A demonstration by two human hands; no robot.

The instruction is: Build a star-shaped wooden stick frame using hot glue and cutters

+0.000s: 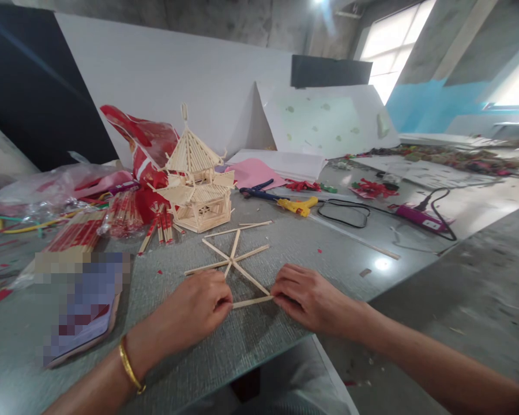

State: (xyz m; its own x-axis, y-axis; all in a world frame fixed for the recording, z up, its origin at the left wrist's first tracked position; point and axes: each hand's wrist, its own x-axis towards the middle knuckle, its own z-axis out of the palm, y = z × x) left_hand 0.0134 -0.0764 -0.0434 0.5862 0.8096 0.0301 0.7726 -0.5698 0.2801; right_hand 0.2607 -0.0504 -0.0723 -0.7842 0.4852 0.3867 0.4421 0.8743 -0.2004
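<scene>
On the grey table lies a six-armed star of thin wooden sticks, joined at its centre. A single wooden stick spans two of its near arms. My left hand is closed in a pinch at this stick's left end, covering the tip of one star arm. At the other end, my right hand pinches the stick where it meets the lower right arm. Two more loose sticks rest just beyond the star. Behind them stands a small wooden-stick pagoda model.
A yellow glue gun with a black cable lies behind the star, beside dark blue pliers. A phone and red-wrapped chopstick bundles are at left. A purple power strip sits near the table's right edge.
</scene>
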